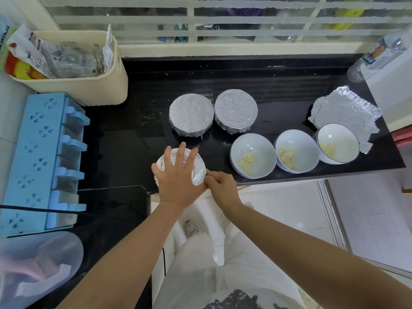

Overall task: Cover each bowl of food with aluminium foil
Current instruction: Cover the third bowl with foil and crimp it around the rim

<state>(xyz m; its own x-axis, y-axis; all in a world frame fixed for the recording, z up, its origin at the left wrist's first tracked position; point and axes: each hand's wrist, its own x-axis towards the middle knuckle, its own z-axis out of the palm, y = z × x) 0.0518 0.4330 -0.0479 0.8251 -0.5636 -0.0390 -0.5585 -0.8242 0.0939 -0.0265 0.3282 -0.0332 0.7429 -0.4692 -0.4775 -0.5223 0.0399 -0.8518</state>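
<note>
your left hand (pixel 178 178) lies flat, fingers spread, on the foil-wrapped bowl (pixel 166 162) at the near edge of the worktop (pixel 124 139), steadying it while your right hand (pixel 220 186) pinches the foil (pixel 198 175) at its right rim, likely crimping it tight.

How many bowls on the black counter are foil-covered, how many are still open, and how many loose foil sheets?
Foil-covered bowls: 3
Open bowls: 3
Loose foil sheet: 1
Total: 7

Counter (pixel 133 134) free left of covered bowls (pixel 191 114) — open bowls (pixel 252 155) crowd the right.
</note>
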